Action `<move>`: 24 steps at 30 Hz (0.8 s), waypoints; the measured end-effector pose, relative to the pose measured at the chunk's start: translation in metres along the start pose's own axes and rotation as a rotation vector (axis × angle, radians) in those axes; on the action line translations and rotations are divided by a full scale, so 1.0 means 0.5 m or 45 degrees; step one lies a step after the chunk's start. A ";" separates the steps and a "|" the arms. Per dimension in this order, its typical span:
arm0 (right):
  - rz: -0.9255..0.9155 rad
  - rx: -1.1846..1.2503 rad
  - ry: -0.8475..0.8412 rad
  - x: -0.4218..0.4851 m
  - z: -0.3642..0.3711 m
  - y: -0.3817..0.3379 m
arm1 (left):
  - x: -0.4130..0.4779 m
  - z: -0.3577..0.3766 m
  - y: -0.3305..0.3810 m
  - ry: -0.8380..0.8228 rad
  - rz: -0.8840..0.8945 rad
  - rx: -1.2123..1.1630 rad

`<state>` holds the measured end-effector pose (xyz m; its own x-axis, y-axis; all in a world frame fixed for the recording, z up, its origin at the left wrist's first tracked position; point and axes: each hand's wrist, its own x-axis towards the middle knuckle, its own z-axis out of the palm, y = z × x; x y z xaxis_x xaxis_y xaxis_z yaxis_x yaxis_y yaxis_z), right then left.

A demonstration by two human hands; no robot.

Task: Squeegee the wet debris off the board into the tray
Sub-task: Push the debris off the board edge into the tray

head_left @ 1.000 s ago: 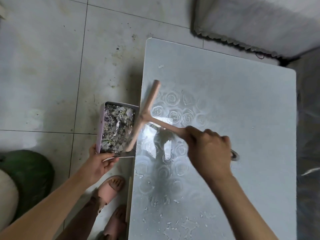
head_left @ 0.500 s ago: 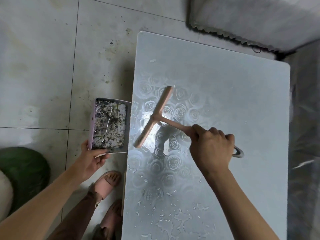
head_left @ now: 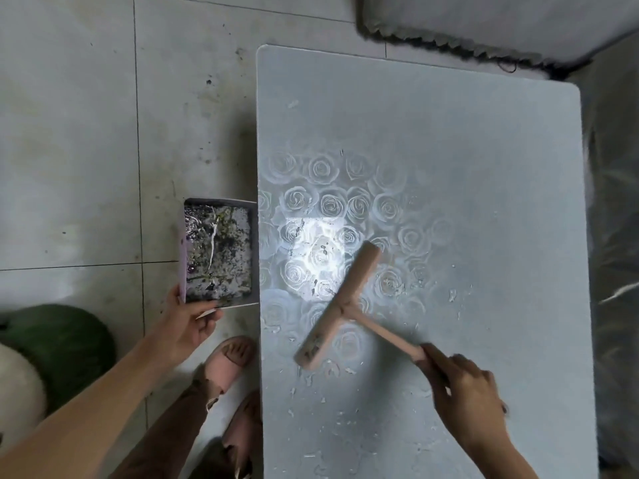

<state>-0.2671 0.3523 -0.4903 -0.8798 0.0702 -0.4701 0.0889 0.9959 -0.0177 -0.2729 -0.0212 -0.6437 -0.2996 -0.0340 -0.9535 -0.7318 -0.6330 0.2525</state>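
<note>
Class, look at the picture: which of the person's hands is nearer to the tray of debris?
Left. The left hand holds the tray at its near corner, beside the board; the right hand is across the board, gripping the squeegee handle.

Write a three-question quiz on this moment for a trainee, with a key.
1. True or false: the squeegee has its blade over the tray.
2. What does the left hand hold? A. the tray, at its near end; B. the squeegee; C. nothing.
3. Fill in: the right hand grips the squeegee by its ____.
Key: 1. False: the blade is over the board, apart from the tray. 2. A. 3. handle.
</note>
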 end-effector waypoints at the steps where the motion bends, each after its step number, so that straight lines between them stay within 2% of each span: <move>1: -0.006 0.038 0.007 0.015 0.012 -0.031 | 0.000 -0.002 -0.004 0.009 -0.002 0.001; 6: -0.215 0.071 0.096 0.108 0.023 -0.197 | -0.007 -0.005 -0.021 0.033 0.010 -0.010; 9: -0.312 0.006 0.228 0.127 -0.017 -0.189 | -0.013 -0.011 -0.027 0.031 0.011 -0.040; 12: -0.277 0.001 0.297 0.110 -0.061 -0.101 | -0.016 -0.015 -0.034 0.005 -0.005 -0.040; 16: -0.145 -0.040 0.171 0.076 -0.072 -0.035 | -0.023 -0.022 -0.040 -0.009 -0.073 -0.029; 19: -0.120 -0.004 0.103 0.083 -0.031 -0.095 | -0.024 -0.026 -0.043 -0.009 -0.093 -0.019; 24: -0.214 0.038 0.185 0.120 0.024 -0.235 | -0.025 -0.027 -0.046 0.030 -0.018 -0.022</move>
<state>-0.3245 0.2390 -0.5270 -0.9413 -0.0868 -0.3262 -0.0527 0.9923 -0.1121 -0.2442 -0.0164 -0.6400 -0.2744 -0.0428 -0.9607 -0.7250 -0.6471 0.2359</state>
